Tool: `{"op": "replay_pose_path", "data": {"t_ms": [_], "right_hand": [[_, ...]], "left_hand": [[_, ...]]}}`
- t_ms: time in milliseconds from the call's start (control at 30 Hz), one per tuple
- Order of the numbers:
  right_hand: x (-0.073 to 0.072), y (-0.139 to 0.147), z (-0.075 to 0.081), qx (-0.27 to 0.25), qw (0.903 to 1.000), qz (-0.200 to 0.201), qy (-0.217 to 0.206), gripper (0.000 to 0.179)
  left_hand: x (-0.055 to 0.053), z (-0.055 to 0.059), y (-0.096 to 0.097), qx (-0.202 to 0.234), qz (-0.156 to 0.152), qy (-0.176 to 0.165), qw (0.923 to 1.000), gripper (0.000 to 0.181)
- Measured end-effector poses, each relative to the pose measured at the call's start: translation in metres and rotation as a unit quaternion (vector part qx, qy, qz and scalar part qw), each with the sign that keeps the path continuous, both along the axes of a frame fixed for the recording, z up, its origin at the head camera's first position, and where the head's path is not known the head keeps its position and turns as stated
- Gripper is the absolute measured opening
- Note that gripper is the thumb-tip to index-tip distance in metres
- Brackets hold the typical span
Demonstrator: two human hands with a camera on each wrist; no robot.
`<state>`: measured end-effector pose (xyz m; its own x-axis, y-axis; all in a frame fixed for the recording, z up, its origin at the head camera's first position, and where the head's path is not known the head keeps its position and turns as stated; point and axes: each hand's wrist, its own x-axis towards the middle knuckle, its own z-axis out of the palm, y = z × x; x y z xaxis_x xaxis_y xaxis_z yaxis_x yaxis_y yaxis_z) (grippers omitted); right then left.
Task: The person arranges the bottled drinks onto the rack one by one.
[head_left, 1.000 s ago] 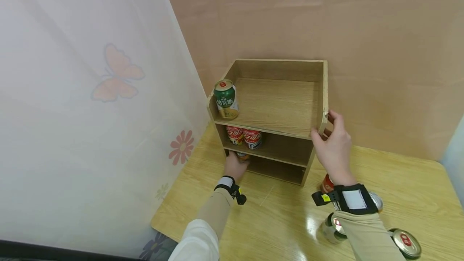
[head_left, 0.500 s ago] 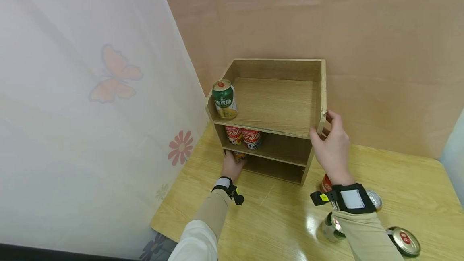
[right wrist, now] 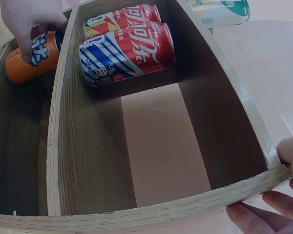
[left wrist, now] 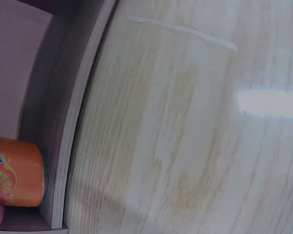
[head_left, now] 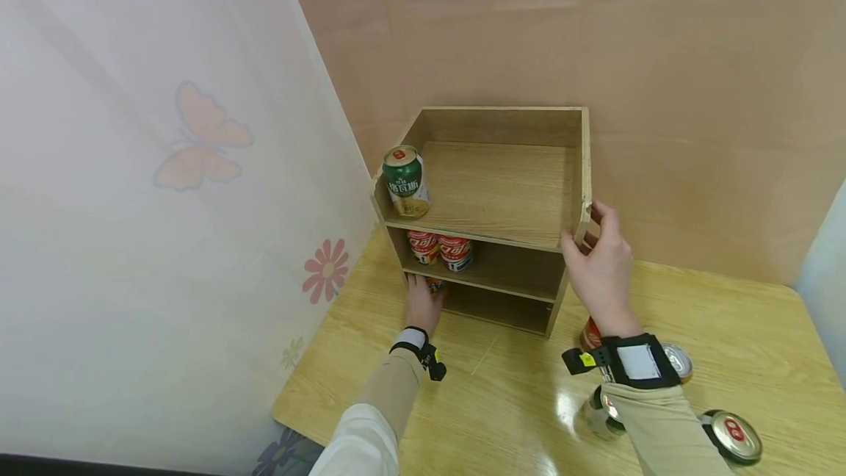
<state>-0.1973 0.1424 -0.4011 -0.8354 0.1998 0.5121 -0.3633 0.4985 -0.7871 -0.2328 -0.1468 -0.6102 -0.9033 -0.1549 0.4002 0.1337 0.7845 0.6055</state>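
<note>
In the left hand (head_left: 423, 306), the orange can (left wrist: 20, 170) now shows less.

The left wrist view's edge crops the orange soda can (left wrist: 22, 173); the right wrist view's crops the right hand (head_left: 603, 270). A wristband (head_left: 638, 362) partly hides a red can (head_left: 590, 333).

left forearm (head_left: 388, 388) and right forearm (head_left: 664, 424) both reach forward from the lower edge of the head view, sleeved. left hand (head_left: 423, 307) is the lower, back uppermost, fingers (right wrist: 25, 46) bent in a grip. right hand (head_left: 603, 270) is held higher, thumb (right wrist: 292, 152) opposed to bent fingers, in a pinch. hands stand well apart.
</note>
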Motion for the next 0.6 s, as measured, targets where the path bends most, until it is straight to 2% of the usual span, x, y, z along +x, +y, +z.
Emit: {"op": "replay_pose_path", "data": {"t_ms": [233, 333, 467, 600], "right_hand": [[-0.001, -0.001, -0.001, 0.002, 1.0, -0.001, 0.004, 0.053], [-0.001, -0.001, -0.002, 0.001, 1.0, -0.001, 0.009, 0.052], [-0.002, 0.0, -0.003, -0.001, 0.9999, -0.005, 0.014, 0.052], [-0.002, 0.0, -0.002, -0.002, 0.9999, -0.004, 0.01, 0.052]], "left_hand": [[0.003, -0.001, 0.001, -0.042, 0.01, 0.042, 0.9982, 0.073], [0.006, -0.002, 0.001, -0.053, 0.001, 0.073, 0.9959, 0.071], [0.012, -0.004, -0.002, -0.027, -0.025, 0.098, 0.9945, 0.064], [0.021, -0.003, -0.008, 0.022, -0.032, 0.098, 0.9945, 0.045]]}}
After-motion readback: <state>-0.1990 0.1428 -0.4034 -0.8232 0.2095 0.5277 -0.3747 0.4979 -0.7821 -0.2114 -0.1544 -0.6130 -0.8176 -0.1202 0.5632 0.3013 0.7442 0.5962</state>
